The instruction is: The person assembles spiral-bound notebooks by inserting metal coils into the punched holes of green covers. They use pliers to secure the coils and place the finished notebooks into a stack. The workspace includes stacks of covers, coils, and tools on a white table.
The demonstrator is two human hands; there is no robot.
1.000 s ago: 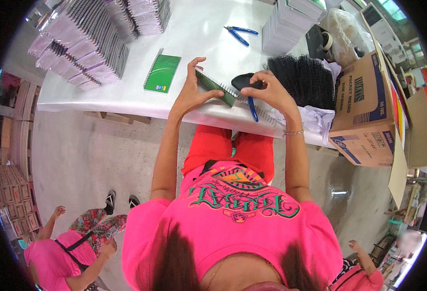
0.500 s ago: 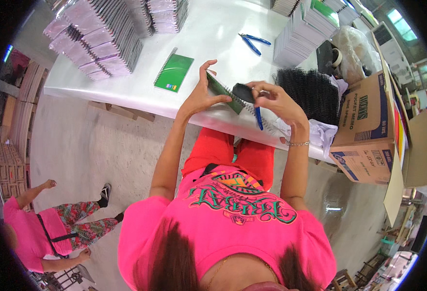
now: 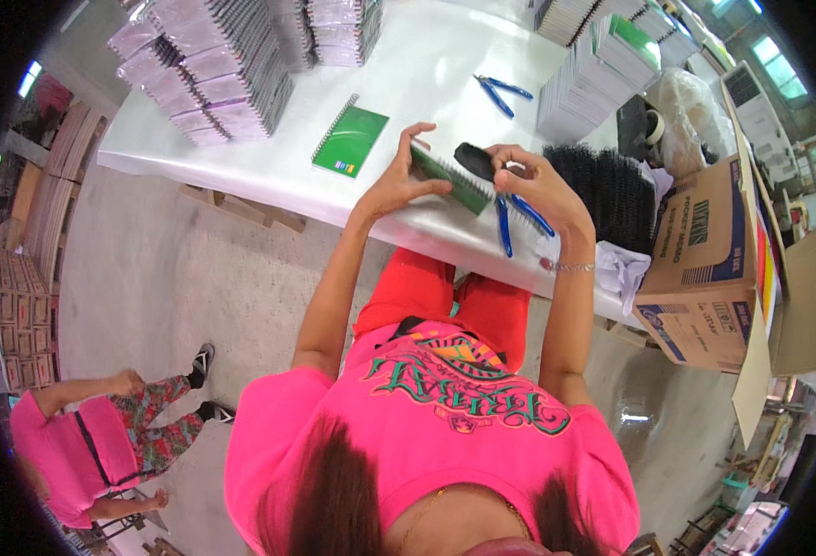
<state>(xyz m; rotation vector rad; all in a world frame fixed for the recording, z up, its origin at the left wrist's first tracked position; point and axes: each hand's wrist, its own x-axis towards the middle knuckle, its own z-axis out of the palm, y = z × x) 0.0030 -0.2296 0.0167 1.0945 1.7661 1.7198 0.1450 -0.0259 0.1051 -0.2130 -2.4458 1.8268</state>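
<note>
My left hand (image 3: 408,181) grips a small green spiral notebook (image 3: 454,183) by its edge, tilted, thumb on the cover. Close to its coil, my right hand (image 3: 528,181) pinches a dark, oval, flattish piece (image 3: 474,161) whose kind I cannot make out. Directly below the right hand are blue-handled cutting pliers (image 3: 506,230) with handles spread; whether the fingers touch them is unclear. A second green notebook (image 3: 352,142) lies flat to the left. Another pair of blue-handled pliers (image 3: 502,94) rests farther back.
Tall stacks of spiral notebooks (image 3: 213,74) stand at the back left, more notebooks (image 3: 593,83) at the back right. A pile of black coils (image 3: 602,190) sits beside an open cardboard box (image 3: 695,269). A person in pink (image 3: 102,435) is on the floor side at lower left.
Both handles of the near pliers now show, spread apart; earlier only one did. The dark piece has tilted in my right hand. The view has shifted slightly. The other person's arm has moved inward.
</note>
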